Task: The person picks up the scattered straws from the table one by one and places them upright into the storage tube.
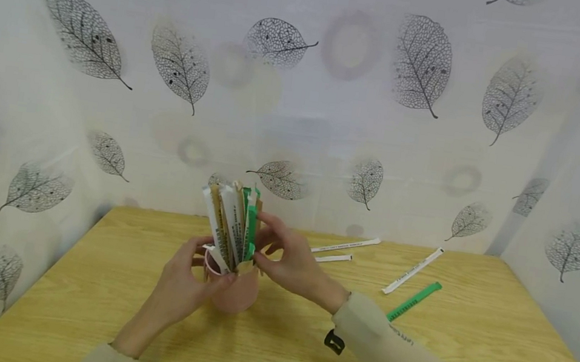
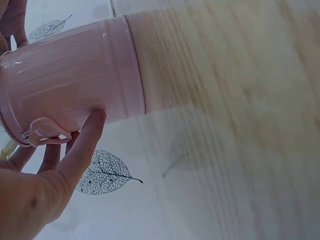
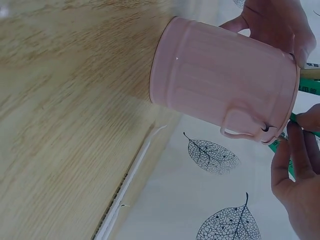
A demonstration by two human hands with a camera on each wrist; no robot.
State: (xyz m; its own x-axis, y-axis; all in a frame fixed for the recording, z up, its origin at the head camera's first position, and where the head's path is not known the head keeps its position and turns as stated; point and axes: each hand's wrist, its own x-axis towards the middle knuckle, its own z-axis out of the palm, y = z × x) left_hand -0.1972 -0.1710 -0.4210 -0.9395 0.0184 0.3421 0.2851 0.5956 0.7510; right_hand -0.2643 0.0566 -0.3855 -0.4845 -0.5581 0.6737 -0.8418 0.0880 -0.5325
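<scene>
A pink bucket (image 1: 235,295) with small side handles stands on the table, filled with several slim paper stick packets in white (image 1: 231,213), brown and green. My left hand (image 1: 182,283) holds the bucket from the left, thumb at the near rim and fingers around its side. In the left wrist view, a fingertip (image 2: 95,117) touches the ribbed wall below a wire handle (image 2: 50,131). At the right rim, my right hand (image 1: 293,262) pinches a green stick packet (image 1: 251,225) among the others. The packets' lower ends are hidden inside the bucket.
Two white stick packets (image 1: 346,245) lie behind my right hand on the wooden table (image 1: 465,351). Farther right are another white packet (image 1: 413,270) and a green one (image 1: 417,299), partly covered by my right sleeve (image 1: 399,354). A leaf-patterned curtain (image 1: 330,125) borders the table's back.
</scene>
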